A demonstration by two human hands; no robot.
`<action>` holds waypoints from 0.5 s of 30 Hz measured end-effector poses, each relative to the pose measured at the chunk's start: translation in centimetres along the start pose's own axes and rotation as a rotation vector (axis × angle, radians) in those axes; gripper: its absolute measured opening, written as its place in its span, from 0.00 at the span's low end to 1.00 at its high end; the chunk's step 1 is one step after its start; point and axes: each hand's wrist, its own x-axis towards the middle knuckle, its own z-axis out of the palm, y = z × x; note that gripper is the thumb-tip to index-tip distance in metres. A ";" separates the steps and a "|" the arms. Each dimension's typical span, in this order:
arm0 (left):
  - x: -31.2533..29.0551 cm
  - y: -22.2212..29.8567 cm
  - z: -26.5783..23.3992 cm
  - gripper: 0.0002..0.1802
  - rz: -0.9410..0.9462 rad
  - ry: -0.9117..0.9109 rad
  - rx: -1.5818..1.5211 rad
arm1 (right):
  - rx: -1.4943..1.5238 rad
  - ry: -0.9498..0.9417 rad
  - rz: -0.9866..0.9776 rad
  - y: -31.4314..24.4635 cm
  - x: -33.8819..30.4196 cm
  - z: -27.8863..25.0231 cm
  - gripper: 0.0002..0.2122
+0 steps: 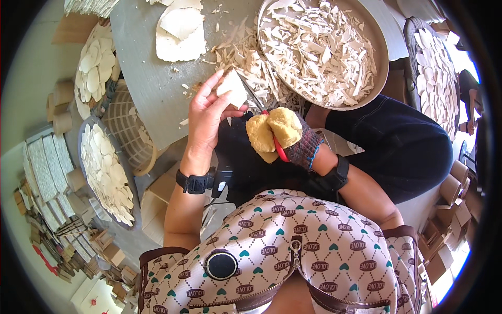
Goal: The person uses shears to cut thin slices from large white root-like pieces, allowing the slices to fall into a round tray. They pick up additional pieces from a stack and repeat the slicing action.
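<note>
At the far left, a round dark-rimmed tray (134,201) holds overlapping pale oval slices (107,170), and beside it a lattice basket (123,125) leans near the edge of the grey surface (149,78). On that surface lies a small stack of whitish squarish slabs (180,44), with crumbs scattered around. Next comes the bare left hand (205,112), raised above the near edge of the surface, its palm partly open while thumb and fingertips pinch a cream-white flat piece (233,90) between them; a dark strap (196,182) circles the wrist below. The piece is held up, tilted, in front of a loose heap of pale strips (261,76). Just to its right are red-handled scissors (281,150), their dark blades running up along the piece's right edge; whether they bite into it cannot be told. Bulky yellow padding (274,131) surrounds the handles, and the right hand (305,146), in a grey knitted glove, is closed about them, its fingers largely hidden. Farther right, a big round pan (384,65) is filled with cut strips, and beyond it another round basket (413,57) carries more oval slices.
</note>
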 end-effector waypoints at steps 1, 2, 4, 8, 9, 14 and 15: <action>0.0 0.2 -0.1 0.29 0.014 -0.014 0.008 | -0.191 -0.035 -0.152 0.6 0.4 -0.6 0.11; 0.0 0.3 -0.1 0.29 0.013 -0.015 0.009 | -0.286 -0.055 -0.227 1.0 0.9 -1.0 0.10; 0.0 0.3 -0.2 0.26 0.058 0.001 0.137 | -0.456 -0.080 -0.365 1.9 2.0 -1.5 0.09; -0.3 1.0 0.0 0.21 0.067 -0.098 0.222 | -0.542 -0.101 -0.453 2.4 2.9 -2.3 0.09; -0.3 1.1 0.1 0.20 0.084 -0.053 0.197 | -0.490 -0.097 -0.439 2.0 2.8 -2.2 0.09; 0.4 -1.5 0.8 0.20 0.364 0.250 0.082 | -0.418 -0.161 -0.267 0.7 1.8 -0.8 0.12; 0.5 -1.9 1.2 0.20 0.370 0.279 0.024 | -0.332 -0.147 -0.197 0.8 1.5 -0.7 0.13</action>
